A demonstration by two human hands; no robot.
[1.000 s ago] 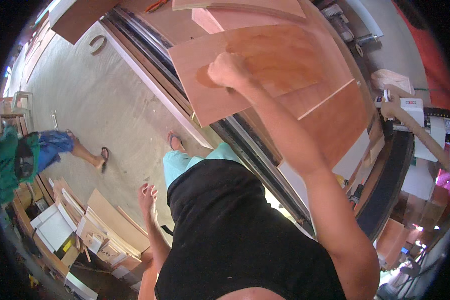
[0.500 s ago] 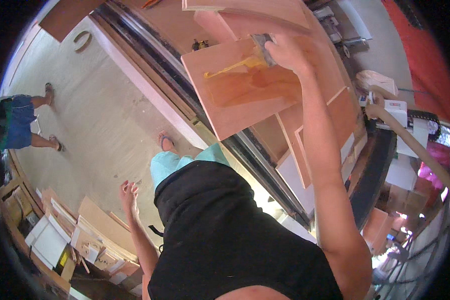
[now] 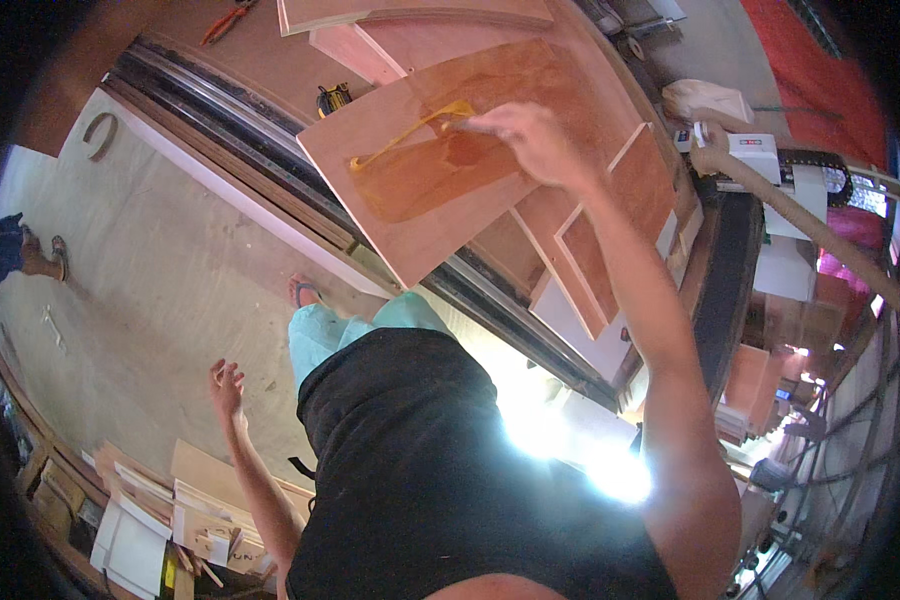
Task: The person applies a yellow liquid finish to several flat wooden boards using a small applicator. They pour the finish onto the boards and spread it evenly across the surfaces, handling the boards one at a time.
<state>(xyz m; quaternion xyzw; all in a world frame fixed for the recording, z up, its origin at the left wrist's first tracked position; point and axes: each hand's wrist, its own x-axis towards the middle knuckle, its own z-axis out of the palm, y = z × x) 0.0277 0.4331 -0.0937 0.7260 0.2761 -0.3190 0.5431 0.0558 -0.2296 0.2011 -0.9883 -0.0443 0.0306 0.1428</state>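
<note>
A thin plywood board [image 3: 390, 240] carries a darker wet patch and a yellow streak [image 3: 390, 145]. Over its right part my right hand [image 3: 535, 140] grips a grey scraper [image 3: 465, 122], blurred and mostly hidden by the fingers, at the end of the streak. My left hand [image 3: 228, 385] hangs beside my thigh over the concrete floor, fingers loosely apart and holding nothing. Just behind the board lie a yellow-and-black tape measure [image 3: 333, 100] and, farther back, orange-handled pliers [image 3: 228, 20].
Plywood pieces [image 3: 595, 280] lie right of the board. A long dark rail [image 3: 200, 105] runs along the bench edge. A tan tube [image 3: 800, 215] crosses machinery at right. Board offcuts [image 3: 130, 540] are stacked lower left. Another person's legs [image 3: 40, 258] show at far left.
The yellow streak has appeared on the board within the last second. My right hand with the scraper has moved over the board. The other person has moved away leftward. The view has shifted.
</note>
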